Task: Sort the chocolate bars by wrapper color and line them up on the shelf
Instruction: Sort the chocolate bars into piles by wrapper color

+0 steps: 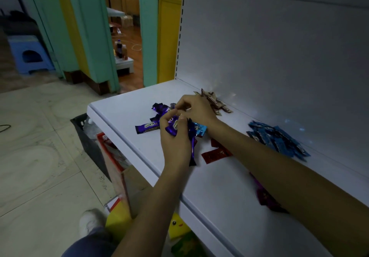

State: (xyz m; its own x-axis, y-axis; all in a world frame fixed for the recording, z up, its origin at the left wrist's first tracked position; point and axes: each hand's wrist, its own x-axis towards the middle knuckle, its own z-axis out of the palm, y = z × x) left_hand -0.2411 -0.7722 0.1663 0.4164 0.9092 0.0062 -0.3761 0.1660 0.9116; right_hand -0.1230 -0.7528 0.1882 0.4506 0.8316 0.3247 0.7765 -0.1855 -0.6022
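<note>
On the white shelf (209, 179) my left hand (175, 139) grips a bunch of purple chocolate bars (173, 126). Just beyond it, my right hand (196, 107) pinches at a purple wrapper in the loose purple pile (158, 109). One purple bar (146, 127) lies flat to the left. A light blue bar (200, 129) lies beside my left hand, and a red bar (216, 154) lies under my right forearm. A brown pile (214, 102) sits at the back, a blue pile (277, 140) to the right, and dark maroon bars (265, 197) show under my right arm.
The shelf's white back panel (279, 47) rises behind the piles. Below the shelf edge stand a black crate (83, 129), a red-and-white box (111, 157) and yellow packages (119, 220). My shoe (89, 222) rests on the tiled floor. A blue stool (28, 55) stands far left.
</note>
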